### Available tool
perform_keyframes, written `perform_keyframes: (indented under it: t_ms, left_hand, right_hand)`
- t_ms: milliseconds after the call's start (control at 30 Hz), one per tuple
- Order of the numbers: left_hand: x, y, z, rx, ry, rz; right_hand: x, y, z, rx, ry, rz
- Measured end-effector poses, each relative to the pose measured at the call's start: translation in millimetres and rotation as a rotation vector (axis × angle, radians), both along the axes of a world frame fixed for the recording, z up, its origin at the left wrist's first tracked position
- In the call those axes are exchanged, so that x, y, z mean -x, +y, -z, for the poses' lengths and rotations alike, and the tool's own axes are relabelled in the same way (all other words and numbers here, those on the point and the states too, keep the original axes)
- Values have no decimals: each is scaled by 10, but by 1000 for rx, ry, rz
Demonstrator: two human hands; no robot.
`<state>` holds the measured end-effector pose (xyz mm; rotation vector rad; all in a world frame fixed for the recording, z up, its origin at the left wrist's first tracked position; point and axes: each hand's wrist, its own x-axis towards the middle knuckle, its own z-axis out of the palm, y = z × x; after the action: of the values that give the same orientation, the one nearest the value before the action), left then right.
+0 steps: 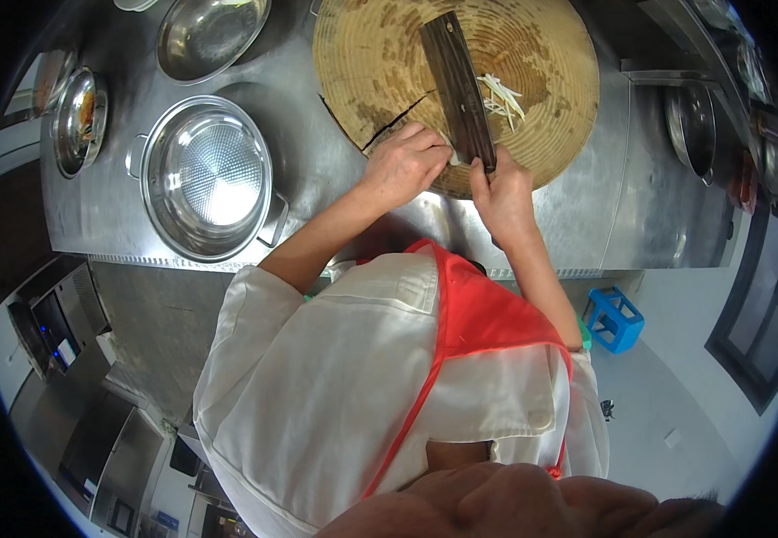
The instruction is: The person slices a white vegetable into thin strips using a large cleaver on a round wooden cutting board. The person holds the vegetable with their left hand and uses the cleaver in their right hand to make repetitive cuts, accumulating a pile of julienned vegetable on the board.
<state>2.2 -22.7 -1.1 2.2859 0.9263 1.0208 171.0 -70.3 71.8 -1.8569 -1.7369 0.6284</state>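
Note:
My right hand [504,195] grips a dark-bladed cleaver [457,87] at its near end. The blade points away from me over a round wooden chopping block [362,60]. Left of the blade, my left hand [407,165] presses a pale piece of food [455,159] with curled fingers; most of that piece is hidden by the hand and the cleaver. Thin white strips [502,99] lie in a loose heap on the block, just right of the blade. A dark crack runs through the block's left side, beyond my left hand.
A steel pot with a perforated-looking base [207,232] stands left of the block, its handle towards me. Behind it sits a steel bowl [214,40]. A smaller bowl holding food [79,124] is at far left. Another metal bowl [690,128] stands at right. A blue stool [615,320] is on the floor.

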Motion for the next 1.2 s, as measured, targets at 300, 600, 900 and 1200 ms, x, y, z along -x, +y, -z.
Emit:
perform_keyframes:
  t_ms: [300, 600, 900, 1200]
  left_hand:
    - [-5, 12, 7, -41, 18, 0]
    - [1, -7, 20, -86, -32, -10]
    - [5, -6, 14, -90, -18, 12]
    - [2, 8, 7, -78, -8, 8]
  right_hand:
    - [86, 413, 104, -58, -50, 5]
    - [-156, 1, -304, -40, -106, -55]
    - [-92, -259, -258, 117, -219, -110]
    - [-93, -261, -230, 147, -224, -141]
